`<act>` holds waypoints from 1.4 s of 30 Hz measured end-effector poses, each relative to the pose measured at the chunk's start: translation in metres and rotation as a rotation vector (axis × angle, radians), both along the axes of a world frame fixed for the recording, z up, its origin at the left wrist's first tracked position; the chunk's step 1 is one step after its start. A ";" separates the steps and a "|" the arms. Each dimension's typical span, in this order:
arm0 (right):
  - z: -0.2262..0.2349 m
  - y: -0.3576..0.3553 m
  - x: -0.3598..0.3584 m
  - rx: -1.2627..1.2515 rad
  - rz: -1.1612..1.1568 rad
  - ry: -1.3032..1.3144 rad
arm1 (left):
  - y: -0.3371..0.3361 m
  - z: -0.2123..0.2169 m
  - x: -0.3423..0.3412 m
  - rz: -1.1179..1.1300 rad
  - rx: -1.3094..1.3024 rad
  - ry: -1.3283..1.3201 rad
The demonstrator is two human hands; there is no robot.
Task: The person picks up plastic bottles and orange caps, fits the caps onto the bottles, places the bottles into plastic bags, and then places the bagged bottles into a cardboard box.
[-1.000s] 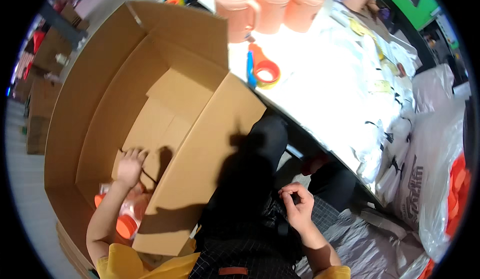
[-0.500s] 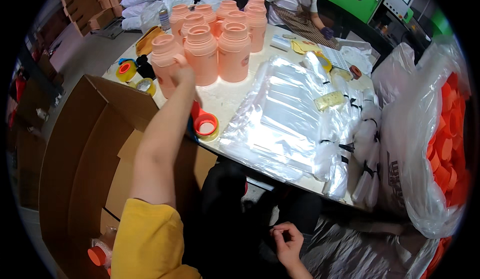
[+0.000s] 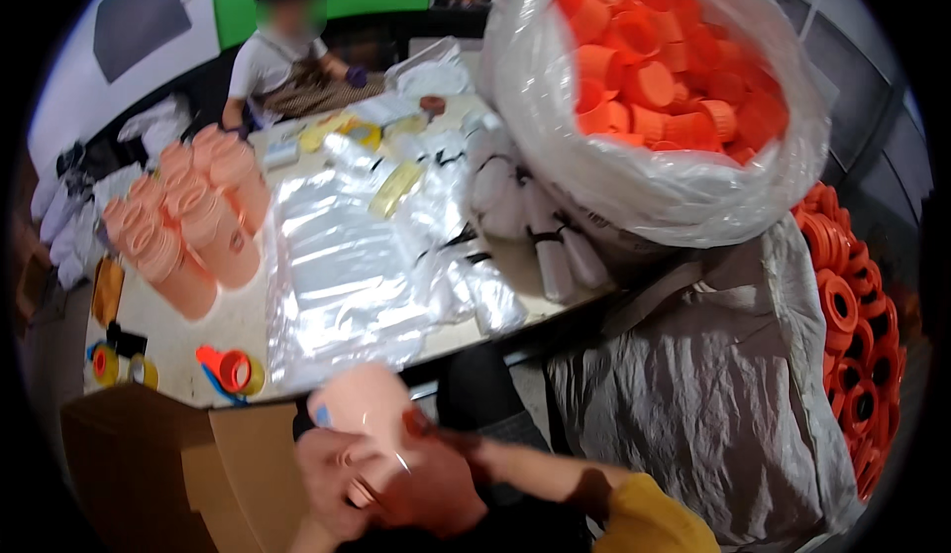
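Flat tabletop [image 3: 183, 343] behind, hands [image 3: 329, 476] hold a smooth, rounded jug [image 3: 371, 406].

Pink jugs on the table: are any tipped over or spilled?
No, nothing stands out: the grouped pink jugs stand upright on the table, with no spill visible. Their slant is likely the wide, tilted view.

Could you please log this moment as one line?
left hand: holds pink jug | right hand: against jug, blurred | table: other jugs, clear plastic | sack: orange parts
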State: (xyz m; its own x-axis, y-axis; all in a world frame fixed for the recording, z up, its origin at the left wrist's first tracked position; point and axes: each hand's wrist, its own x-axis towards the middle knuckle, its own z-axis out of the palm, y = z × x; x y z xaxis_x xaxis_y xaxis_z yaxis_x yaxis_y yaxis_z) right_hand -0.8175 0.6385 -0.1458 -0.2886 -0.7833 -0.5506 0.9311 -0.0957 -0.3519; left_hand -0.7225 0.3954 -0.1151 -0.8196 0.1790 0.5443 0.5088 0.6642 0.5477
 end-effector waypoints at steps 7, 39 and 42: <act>-0.009 0.093 -0.006 0.542 0.014 1.908 | -0.027 -0.063 0.021 -0.001 0.725 -1.021; 0.053 0.072 -0.034 0.265 -0.263 2.230 | 0.004 -0.082 -0.001 0.402 1.597 -0.722; 0.003 0.060 0.006 0.399 -0.718 1.571 | 0.004 -0.056 -0.005 0.566 1.347 -0.382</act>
